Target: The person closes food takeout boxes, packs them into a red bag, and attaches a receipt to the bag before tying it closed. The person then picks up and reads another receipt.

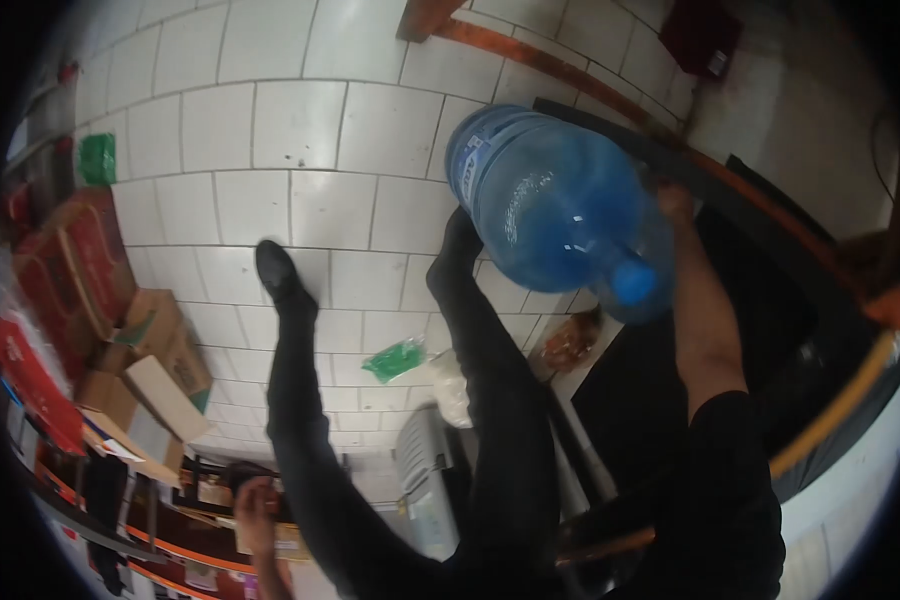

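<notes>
Blue and see-through, the large water jug (555,205) is immediately to the left of the right hand's fingers (676,198), and it leans at a slant. Its blue cap (632,282) is below these fingers, and its label (475,168) is at the far end, up and to the left. The right hand is against the jug's side, but the fingertips are partly hidden, so I cannot tell how firmly they grasp. The left hand's fingers (258,492) are bent next to a dark object; whether they hold it, I cannot tell. Above the left fingers, a little to the left, there are open cardboard boxes (170,345). Farther up and to the right of them, a green plastic packet (395,360) lies on the white tiled floor (300,125).
</notes>
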### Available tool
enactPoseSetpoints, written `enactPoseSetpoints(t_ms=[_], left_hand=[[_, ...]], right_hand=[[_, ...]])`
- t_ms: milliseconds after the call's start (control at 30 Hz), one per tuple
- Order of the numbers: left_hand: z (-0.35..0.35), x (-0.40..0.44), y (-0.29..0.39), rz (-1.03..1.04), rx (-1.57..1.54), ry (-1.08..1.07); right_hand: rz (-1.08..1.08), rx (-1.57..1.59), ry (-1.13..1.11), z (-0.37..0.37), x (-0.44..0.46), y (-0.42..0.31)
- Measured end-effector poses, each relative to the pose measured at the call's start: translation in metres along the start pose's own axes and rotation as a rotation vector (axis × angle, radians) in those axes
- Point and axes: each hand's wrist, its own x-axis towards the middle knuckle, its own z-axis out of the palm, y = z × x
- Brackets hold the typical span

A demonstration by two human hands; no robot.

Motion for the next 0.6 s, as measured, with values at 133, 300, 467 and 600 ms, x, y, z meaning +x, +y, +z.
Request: enactPoseSetpoints(t_ms=[133,300,467,600], left_hand=[[0.036,0.037,0.042,-0.036,0.141,0.047],[0.081,0.029,0.041,-0.133,0.239,0.02],[0.118,0.026,0.042,-0.183,0.2,0.01],[0.129,0.014,0.034,-0.232,0.176,-0.032]], right_hand=[[-0.379,-0.185,-0.031,-0.006,0.029,-0.034],[-0.432,-0.446,-0.183,0.041,0.076,-0.033],[-0.342,-0.522,-0.317,0.06,0.095,-0.014],[-0.295,-0.479,-0.328,0.055,0.084,0.008]])
